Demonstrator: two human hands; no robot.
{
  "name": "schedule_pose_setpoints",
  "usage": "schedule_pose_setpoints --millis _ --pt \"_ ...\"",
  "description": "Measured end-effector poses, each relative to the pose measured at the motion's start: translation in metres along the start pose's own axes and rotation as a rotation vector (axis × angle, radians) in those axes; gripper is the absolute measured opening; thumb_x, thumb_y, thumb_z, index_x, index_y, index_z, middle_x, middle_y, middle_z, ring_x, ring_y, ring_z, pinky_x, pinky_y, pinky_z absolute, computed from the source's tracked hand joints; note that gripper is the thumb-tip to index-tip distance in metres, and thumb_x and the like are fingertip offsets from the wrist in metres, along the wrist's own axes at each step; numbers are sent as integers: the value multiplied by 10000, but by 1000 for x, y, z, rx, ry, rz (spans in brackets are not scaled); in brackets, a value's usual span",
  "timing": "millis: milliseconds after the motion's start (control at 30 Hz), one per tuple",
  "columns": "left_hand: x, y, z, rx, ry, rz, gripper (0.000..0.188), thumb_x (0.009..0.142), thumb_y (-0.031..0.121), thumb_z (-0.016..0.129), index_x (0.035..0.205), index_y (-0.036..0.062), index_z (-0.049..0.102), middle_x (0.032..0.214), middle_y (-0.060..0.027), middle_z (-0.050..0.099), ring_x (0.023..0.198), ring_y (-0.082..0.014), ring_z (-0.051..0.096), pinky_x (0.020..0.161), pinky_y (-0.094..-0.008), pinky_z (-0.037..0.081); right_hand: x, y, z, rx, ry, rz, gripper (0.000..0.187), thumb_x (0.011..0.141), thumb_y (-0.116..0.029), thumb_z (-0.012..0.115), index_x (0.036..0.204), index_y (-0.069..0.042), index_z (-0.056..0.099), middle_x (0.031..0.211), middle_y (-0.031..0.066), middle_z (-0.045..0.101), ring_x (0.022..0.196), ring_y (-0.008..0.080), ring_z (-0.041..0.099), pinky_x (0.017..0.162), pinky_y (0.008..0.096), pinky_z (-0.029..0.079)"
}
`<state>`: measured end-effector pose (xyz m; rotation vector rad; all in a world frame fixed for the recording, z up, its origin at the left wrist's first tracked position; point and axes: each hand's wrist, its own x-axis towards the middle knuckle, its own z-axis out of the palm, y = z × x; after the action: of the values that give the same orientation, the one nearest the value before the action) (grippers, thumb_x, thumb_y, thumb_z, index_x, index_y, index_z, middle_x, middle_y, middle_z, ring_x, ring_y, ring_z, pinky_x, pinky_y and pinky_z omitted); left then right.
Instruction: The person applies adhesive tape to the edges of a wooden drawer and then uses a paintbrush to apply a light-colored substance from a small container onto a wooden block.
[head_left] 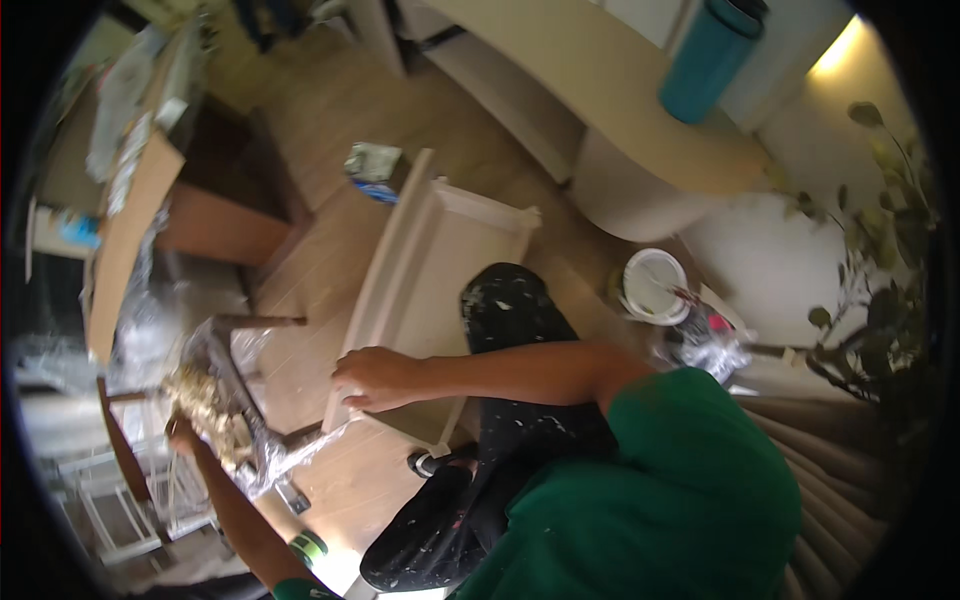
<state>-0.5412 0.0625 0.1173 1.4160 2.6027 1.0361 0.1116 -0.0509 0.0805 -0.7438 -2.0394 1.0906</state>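
A cream-coloured, tray-like furniture piece [440, 245] with raised edges stands tilted on the floor in front of me. My right hand [380, 378] is closed around its near left corner, the fingers curled over the rim. Off to the left, my left hand [182, 432] touches the edge of a crumpled, yellowish-beige heap [215, 405]. Its fingers look curled, but what they hold is too small and blurred to make out. The heap lies on a dark wooden frame [240, 375] draped in clear plastic film.
A white bucket [655, 287] stands right of my knee, beside plastic wrapping [705, 340]. Beyond are a curved counter [600, 90] with a teal cylinder [712, 60] and a small blue-and-silver package [375, 170]. Cardboard [130, 240] rises at left; a leafy plant [880, 290] at right.
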Motion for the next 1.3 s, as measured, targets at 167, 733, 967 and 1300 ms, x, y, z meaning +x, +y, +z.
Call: schedule_pose_setpoints --millis 167,733,967,1300 --pt "13 5 13 319 42 -30 469 963 313 678 1373 94 617 1066 -150 734 989 -332 687 864 -473 556 -4 13 4 -52 67 -52 263 849 -209 769 1022 -25 699 987 158 675 995 358 659 870 478 528" --pt "19 -73 13 725 -27 468 311 950 84 492 1011 102 797 1096 -113 749 1025 -305 697 881 -437 569 -2 8 -20 -94 -11 44 275 923 -242 727 1113 -42 718 1017 159 720 1020 353 673 907 472 528" --pt "-42 27 30 438 200 -117 408 925 236 728 1235 109 495 1115 -246 717 1028 -447 697 873 -549 527 -1 15 -23 -122 -18 35 263 935 -251 744 1096 -46 712 1032 134 737 971 323 707 861 437 559" --pt "-95 94 -28 245 257 119 409 949 373 694 1191 60 587 1136 -197 721 1063 -411 684 902 -508 535 3 10 -28 -69 26 -10 253 900 -192 759 1085 -27 708 993 142 733 935 325 706 843 423 558"
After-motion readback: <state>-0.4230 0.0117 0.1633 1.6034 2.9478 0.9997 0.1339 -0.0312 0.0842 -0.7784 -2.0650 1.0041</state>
